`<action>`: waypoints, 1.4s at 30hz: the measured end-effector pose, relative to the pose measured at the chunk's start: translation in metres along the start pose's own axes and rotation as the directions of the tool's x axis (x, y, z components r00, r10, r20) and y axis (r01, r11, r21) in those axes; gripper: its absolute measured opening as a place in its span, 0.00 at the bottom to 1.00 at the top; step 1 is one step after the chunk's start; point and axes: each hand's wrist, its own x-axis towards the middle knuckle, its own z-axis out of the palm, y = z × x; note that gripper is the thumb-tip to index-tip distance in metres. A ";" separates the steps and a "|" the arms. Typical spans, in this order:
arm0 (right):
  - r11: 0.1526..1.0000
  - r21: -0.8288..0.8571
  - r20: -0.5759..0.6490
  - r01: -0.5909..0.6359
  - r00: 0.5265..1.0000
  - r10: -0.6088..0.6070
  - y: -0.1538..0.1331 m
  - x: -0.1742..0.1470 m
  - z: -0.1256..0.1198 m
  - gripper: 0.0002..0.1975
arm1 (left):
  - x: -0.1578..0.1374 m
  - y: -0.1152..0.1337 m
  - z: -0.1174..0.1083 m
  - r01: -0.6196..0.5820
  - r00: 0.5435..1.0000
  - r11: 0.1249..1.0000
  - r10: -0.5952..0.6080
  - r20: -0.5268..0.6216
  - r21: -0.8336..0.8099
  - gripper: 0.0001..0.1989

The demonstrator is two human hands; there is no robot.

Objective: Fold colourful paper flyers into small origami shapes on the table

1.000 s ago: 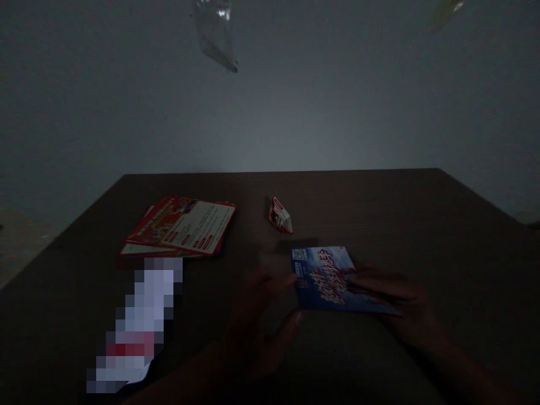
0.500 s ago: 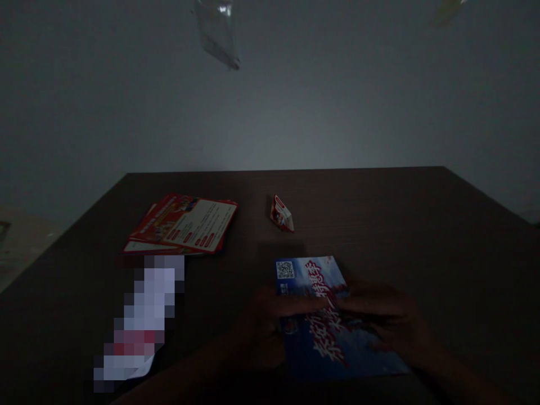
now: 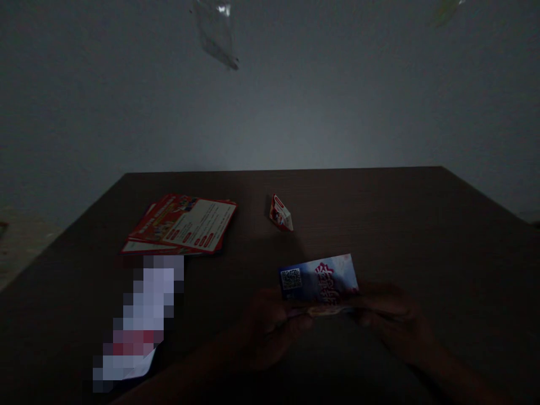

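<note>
Between my two hands is a blue and white printed flyer with a QR code in its upper left corner. Its upper part stands up facing me, while the lower part is bent away and mostly out of sight. My left hand pinches the left edge, and my right hand grips the right edge near the bend. Beyond the hands, a small folded red and white paper piece sits on the dark table.
A stack of red and white flyers lies at the left of the table. Nearer me is a long pale object, blurred out by pixel blocks. A clear plastic bag hangs on the grey wall behind.
The flyer was spread flat with its whole printed face showing; now it is bent across the middle and only the upper part shows. Both hands have shifted to its side edges.
</note>
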 end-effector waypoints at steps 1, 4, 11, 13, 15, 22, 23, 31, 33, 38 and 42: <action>1.000 -0.016 -0.016 -0.010 1.000 0.010 0.000 0.000 0.001 0.10 | 0.000 0.000 0.000 -0.012 1.000 0.999 0.013 -0.024 0.030 0.13; 0.997 -0.070 -0.078 -0.020 0.997 0.014 -0.004 0.000 0.002 0.21 | 0.001 -0.001 0.002 -0.059 0.995 0.994 0.066 -0.072 0.090 0.11; 0.982 -0.178 -0.159 -0.063 0.987 0.035 -0.007 0.001 0.001 0.27 | 0.000 -0.003 0.004 -0.072 0.994 0.997 0.074 -0.084 0.028 0.15; 0.984 -0.155 -0.186 -0.085 0.981 0.056 -0.007 0.000 0.000 0.27 | 0.000 -0.002 0.003 -0.024 0.999 0.999 0.026 -0.047 0.039 0.15; 0.983 -0.118 -0.227 -0.139 0.968 0.110 -0.005 -0.003 -0.002 0.27 | 0.001 0.001 0.001 0.001 1.000 0.999 0.000 -0.018 0.053 0.14; 0.977 -0.089 -0.254 -0.195 0.953 0.168 -0.006 -0.012 -0.017 0.22 | -0.001 0.004 -0.003 0.026 0.969 0.996 -0.045 -0.245 -0.083 0.17; 0.983 -0.105 -0.218 -0.150 0.968 0.125 -0.008 -0.011 -0.018 0.21 | -0.002 0.004 -0.004 0.070 0.947 0.994 -0.091 -0.308 -0.080 0.18; 0.995 -0.034 0.158 -0.095 0.982 0.100 -0.021 0.009 -0.009 0.17 | 0.005 0.006 -0.005 0.339 0.843 0.843 -0.469 -0.264 -0.418 0.12; 0.989 -0.043 0.214 -0.141 0.966 0.147 -0.020 0.012 -0.005 0.17 | 0.007 0.008 -0.005 0.366 0.843 0.794 -0.504 -0.188 -0.486 0.12; 0.974 -0.142 0.297 -0.179 0.930 0.214 -0.016 0.017 0.007 0.18 | 0.004 0.009 -0.002 0.425 0.863 0.726 -0.505 0.000 -0.541 0.15; 0.980 -0.177 0.302 -0.087 0.943 0.138 -0.017 0.017 0.010 0.16 | 0.002 0.009 0.002 0.409 0.892 0.827 -0.451 -0.021 -0.385 0.12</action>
